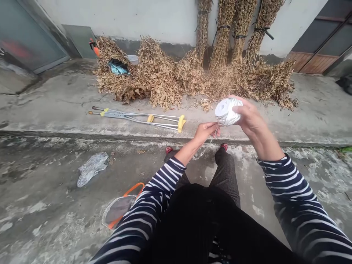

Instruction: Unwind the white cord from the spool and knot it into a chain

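Observation:
My right hand (249, 115) is wrapped round a spool of white cord (230, 116), held up in front of me with its round white end facing left. Just below and left of the spool, my left hand (206, 132) is closed in a pinch, close against the wound cord. A thin strand seems to run between those fingers, most likely the cord's loose end, though it is too fine to see clearly. Both hands are above the edge of the concrete step (63, 124).
A pair of crutches (137, 118) with yellow pads lies on the step. Behind are heaps of dried stalks (159, 77), and tied bundles (221, 36) lean on the wall. A clear plastic bag (93, 168) and an orange-trimmed bag (119, 209) lie on the lower ground.

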The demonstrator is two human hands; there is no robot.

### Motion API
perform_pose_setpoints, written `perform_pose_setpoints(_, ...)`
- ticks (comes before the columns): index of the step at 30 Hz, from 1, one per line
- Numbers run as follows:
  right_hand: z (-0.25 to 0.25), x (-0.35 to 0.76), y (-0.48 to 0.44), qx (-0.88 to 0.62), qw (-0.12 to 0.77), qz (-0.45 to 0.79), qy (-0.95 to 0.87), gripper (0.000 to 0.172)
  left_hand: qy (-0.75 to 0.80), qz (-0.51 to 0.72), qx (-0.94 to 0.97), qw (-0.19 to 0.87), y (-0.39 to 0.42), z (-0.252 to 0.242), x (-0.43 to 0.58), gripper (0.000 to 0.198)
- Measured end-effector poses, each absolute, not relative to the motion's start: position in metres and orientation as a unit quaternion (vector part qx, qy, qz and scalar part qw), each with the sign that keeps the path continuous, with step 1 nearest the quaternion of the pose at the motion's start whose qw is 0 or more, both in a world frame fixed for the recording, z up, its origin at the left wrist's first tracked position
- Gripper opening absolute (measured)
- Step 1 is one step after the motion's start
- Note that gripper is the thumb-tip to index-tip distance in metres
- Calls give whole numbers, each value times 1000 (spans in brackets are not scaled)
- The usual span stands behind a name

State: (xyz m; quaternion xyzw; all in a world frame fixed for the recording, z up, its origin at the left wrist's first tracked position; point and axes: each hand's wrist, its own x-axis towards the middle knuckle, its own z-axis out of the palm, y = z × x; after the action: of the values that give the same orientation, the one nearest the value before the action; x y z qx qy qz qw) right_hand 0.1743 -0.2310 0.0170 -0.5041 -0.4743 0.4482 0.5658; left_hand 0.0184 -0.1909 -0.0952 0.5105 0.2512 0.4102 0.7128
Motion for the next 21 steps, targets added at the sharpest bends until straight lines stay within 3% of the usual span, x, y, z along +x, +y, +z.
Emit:
perform_pose_setpoints(5, 10, 183, -225, -526, 553, 408, -501, 63, 296, 315, 549, 716, -212, -111, 1, 17)
perform_pose_setpoints(8, -5, 191, -214, -539, 535, 293, -580, 61, 331, 276, 574, 697, -223, -125, -13, 10)
perform_pose_setpoints(11, -30, 201, -201, -584, 494, 148, -627, 60, 341, 230, 627, 661, -230, -128, -30, 13)
perform_pose_setpoints(13, -49, 205, -196, -610, 455, 119, -637, 65, 343, 197, 676, 622, -231, -120, -43, 16)
perform_pose_setpoints(17, -87, 202, -197, -620, 415, 136, -652, 75, 351, 145, 796, 471, -226, -75, -64, 27)
perform_pose_setpoints(21, -111, 186, -207, -576, 405, 194, -683, 70, 311, 123, 911, 240, -210, -21, -67, 28)
